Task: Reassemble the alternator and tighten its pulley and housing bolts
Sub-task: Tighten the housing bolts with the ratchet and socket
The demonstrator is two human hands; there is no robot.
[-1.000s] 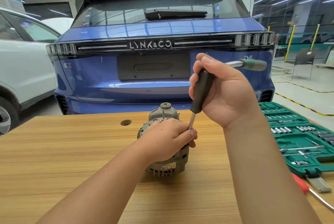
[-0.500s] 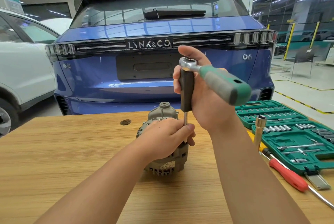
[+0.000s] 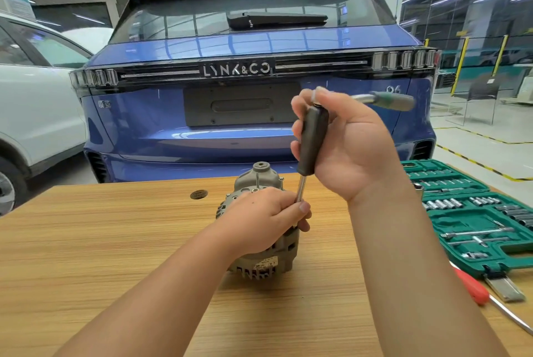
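Alternator point(image 3: 261, 258) stands on end at centre frame on the wooden table point(image 3: 101, 255), pulley side down as far as I can tell, rear housing with its studs facing up. Left hand point(image 3: 265, 224) wraps over the top of the body, fingers curled round it, thumb and forefinger also pinching the lower part of the driver shaft point(image 3: 300, 192), likely to steady the casting and keep the tip seated on a housing bolt at the right edge; the bolt itself is hidden under the fingers. Right hand point(image 3: 343, 149), upper centre-right, clenches the dark driver handle point(image 3: 313, 140) upright, with a ratchet wrench point(image 3: 386, 100) plugged on top, its green grip blurred and sticking out to the right, probably for extra turning force. Judged step: tightening a housing bolt; pulley state can't be seen. Risk: shaft tilts slightly, so the tip could slip off. Right edge of frame: open green socket set case point(image 3: 473, 221) within reach, red-handled screwdriver point(image 3: 473, 289) just in front of it. Behind the table, blue car point(image 3: 230, 45) fills the upper frame, white car point(image 3: 34, 102) at left.
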